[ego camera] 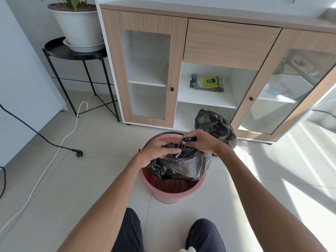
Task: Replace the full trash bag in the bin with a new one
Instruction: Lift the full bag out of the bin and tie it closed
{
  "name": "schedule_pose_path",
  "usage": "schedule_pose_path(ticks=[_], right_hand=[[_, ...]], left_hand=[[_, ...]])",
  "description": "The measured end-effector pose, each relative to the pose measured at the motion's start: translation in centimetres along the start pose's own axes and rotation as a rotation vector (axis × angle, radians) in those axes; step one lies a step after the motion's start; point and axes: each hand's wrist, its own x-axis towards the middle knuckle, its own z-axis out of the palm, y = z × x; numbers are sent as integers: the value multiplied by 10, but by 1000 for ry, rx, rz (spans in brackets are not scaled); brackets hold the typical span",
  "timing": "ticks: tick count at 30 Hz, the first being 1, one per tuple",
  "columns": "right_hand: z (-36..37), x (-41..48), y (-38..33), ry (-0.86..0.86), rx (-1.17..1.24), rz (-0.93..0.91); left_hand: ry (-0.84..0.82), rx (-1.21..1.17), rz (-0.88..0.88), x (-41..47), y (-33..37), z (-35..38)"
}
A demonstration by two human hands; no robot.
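Observation:
A pink round bin stands on the tiled floor in front of my knees. Over its far half hangs a crumpled black trash bag, partly inside the rim. My left hand grips the bag's top edge on the left. My right hand pinches a strip of the same bag's edge on the right. A second black bag, bulging, sits on the floor behind the bin by the cabinet. A pack of bags with a yellow label lies on the open middle shelf.
A wood-and-white cabinet stands behind the bin, its right glass door swung open. A black side table with a potted plant is at the left. A black plug and a white cable lie on the floor.

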Motion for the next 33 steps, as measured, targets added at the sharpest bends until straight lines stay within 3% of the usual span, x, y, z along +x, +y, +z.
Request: schedule_pose_path(ticks=[9, 13, 20, 24, 33], right_hand=[[8, -8, 1, 52, 318, 103], [18, -10, 4, 138, 469, 145], [30, -22, 16, 185, 641, 185], [33, -23, 16, 174, 658, 197], [47, -31, 20, 243, 787, 192]], left_hand=[[251, 283, -112, 3, -3, 6], [123, 51, -105, 0, -2, 8], [85, -364, -51, 3, -9, 5], [231, -328, -144, 15, -17, 8], [489, -486, -152, 31, -33, 7]])
